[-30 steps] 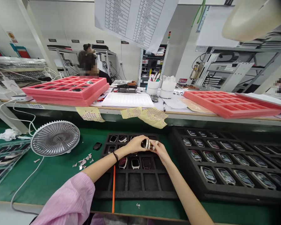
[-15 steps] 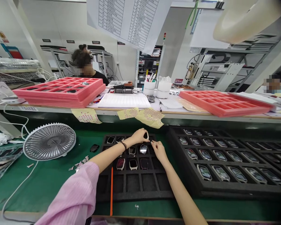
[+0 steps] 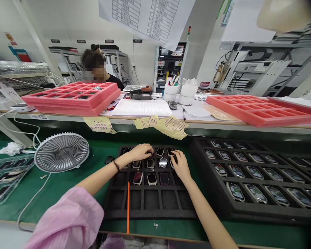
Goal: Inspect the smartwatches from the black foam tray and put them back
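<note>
My left hand (image 3: pixel 143 151) reaches into the back row of a black foam tray (image 3: pixel 151 215), its fingertips closed on a dark smartwatch body (image 3: pixel 149 152) in its compartment. My right hand (image 3: pixel 181 166) is over the tray's right side, fingers apart and bent. Its fingertips are at a smartwatch body (image 3: pixel 170 152) in the back-right compartment; the fingers partly cover the slot below. Between the hands sits another smartwatch body (image 3: pixel 160 152). Nearer me are a shiny silver-faced one (image 3: pixel 163 162) and several dark-faced ones without straps. An orange stick (image 3: pixel 128 207) lies across the tray's front left.
A larger black foam tray (image 3: pixel 223 204) full of watch bodies stands at right. On the left are a round grey fan (image 3: pixel 63 152), a dark watch body (image 3: pixel 109 159) and clear plastic trays (image 3: pixel 7 176). Pink foam trays (image 3: pixel 93 109) and a paper sheet (image 3: pixel 142 108) occupy the shelf.
My left hand has moved left and down from the raised watch body it held to the back row. My right fingers have spread over the back-right slot. The view has shifted slightly.
</note>
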A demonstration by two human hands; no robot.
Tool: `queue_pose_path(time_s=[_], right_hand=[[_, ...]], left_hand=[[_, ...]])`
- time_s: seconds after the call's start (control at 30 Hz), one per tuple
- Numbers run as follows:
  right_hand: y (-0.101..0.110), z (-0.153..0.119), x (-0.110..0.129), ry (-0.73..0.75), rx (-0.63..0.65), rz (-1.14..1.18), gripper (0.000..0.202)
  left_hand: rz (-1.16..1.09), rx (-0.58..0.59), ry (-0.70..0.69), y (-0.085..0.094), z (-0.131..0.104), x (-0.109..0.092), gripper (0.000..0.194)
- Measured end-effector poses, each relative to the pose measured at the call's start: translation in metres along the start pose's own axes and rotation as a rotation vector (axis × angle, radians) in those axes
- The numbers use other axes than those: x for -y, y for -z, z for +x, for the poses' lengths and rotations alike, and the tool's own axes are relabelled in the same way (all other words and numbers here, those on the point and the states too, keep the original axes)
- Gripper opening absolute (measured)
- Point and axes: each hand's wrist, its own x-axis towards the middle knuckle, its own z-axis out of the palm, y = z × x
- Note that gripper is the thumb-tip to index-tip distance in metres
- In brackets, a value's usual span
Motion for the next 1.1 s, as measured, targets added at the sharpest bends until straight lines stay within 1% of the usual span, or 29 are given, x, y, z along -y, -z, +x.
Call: queue_pose_path(time_s=[0.07, 0.17, 0.23, 0.3, 0.37, 0.43, 0.5, 0.53, 0.57, 0.63, 0.73, 0.8, 0.87, 0.93, 1.03, 1.1], right_hand=[[-0.005, -0.003, 0.002, 0.038, 0.098, -0.026, 0.045], [-0.012, -0.007, 0.001, 0.061, 0.304, -0.103, 0.052], [-0.015, -0.009, -0.001, 0.061, 0.386, -0.144, 0.055], [-0.016, -0.01, -0.002, 0.071, 0.412, -0.179, 0.055], [-0.015, -0.012, -0.001, 0.084, 0.422, -0.204, 0.054], [-0.014, -0.013, 0.001, 0.095, 0.438, -0.21, 0.053], [-0.014, -0.014, 0.004, 0.088, 0.451, -0.197, 0.053], [-0.013, -0.014, 0.005, 0.08, 0.451, -0.184, 0.053], [-0.013, -0.014, 0.006, 0.07, 0.444, -0.168, 0.053], [-0.013, -0.013, 0.006, 0.053, 0.412, -0.134, 0.052], [-0.013, -0.011, 0.004, 0.028, 0.356, -0.082, 0.053], [-0.012, -0.01, 0.002, 0.008, 0.339, -0.046, 0.055], [-0.012, -0.009, 0.002, -0.008, 0.329, -0.016, 0.056], [-0.012, -0.009, 0.001, -0.018, 0.317, 0.005, 0.055], [-0.012, -0.009, 0.0, -0.023, 0.309, 0.031, 0.054], [-0.012, -0.009, 0.0, -0.021, 0.314, 0.041, 0.054]], left_hand=[[0.05, 0.022, 0.084, 0.014, -0.035, 0.014, 0.022], [0.09, 0.076, 0.186, 0.024, -0.08, 0.034, 0.03], [0.093, 0.125, 0.223, 0.026, -0.098, 0.044, 0.036], [0.087, 0.163, 0.24, 0.025, -0.106, 0.05, 0.04], [0.085, 0.185, 0.245, 0.025, -0.105, 0.052, 0.046], [0.11, 0.188, 0.235, 0.025, -0.101, 0.052, 0.06], [0.16, 0.18, 0.2, 0.025, -0.098, 0.051, 0.072], [0.179, 0.172, 0.179, 0.025, -0.098, 0.052, 0.074], [0.185, 0.163, 0.162, 0.025, -0.098, 0.052, 0.071], [0.164, 0.134, 0.144, 0.026, -0.101, 0.053, 0.061], [0.129, 0.053, 0.138, 0.03, -0.104, 0.051, 0.05], [0.108, -0.013, 0.116, 0.033, -0.101, 0.046, 0.048], [0.09, -0.051, 0.071, 0.034, -0.092, 0.039, 0.047], [0.111, -0.029, 0.021, 0.03, -0.081, 0.033, 0.046], [0.195, 0.111, -0.045, 0.021, -0.064, 0.03, 0.042], [0.24, 0.21, -0.076, 0.015, -0.055, 0.03, 0.045]])
